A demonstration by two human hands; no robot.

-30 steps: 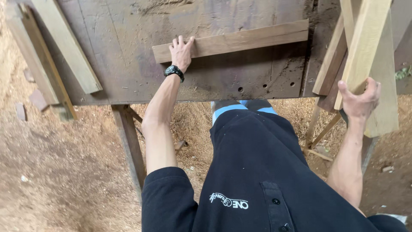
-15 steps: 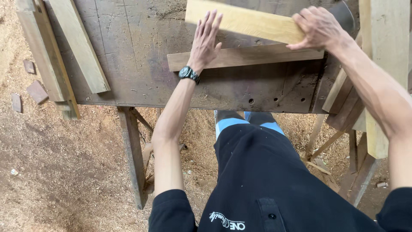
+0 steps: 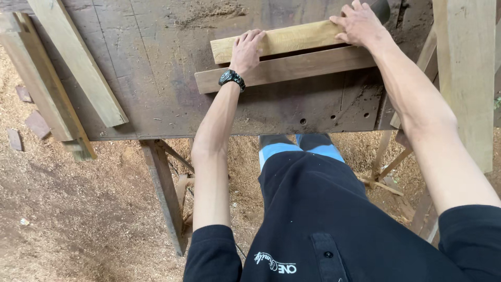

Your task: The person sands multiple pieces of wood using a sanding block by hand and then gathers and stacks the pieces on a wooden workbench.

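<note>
Two wooden planks lie side by side on a dark, worn workbench (image 3: 156, 78). The lighter plank (image 3: 292, 39) sits just beyond the browner plank (image 3: 302, 67). My left hand (image 3: 246, 49), with a black watch at the wrist, grips the left end of the lighter plank, fingers curled over its top. My right hand (image 3: 360, 23) presses flat on the lighter plank's right end. Both arms reach forward over the bench edge.
Long pale boards (image 3: 78, 62) lie angled across the bench's left side. More upright timber (image 3: 464, 78) stands at the right. Sawdust covers the ground (image 3: 78, 209), with small wood offcuts (image 3: 36, 122) at the left. A bench leg (image 3: 164, 193) stands below the edge.
My right hand carried the lighter plank from the upright stack at the right onto the bench. It now lies beside the browner plank, and my left hand moved from that plank onto the lighter one.
</note>
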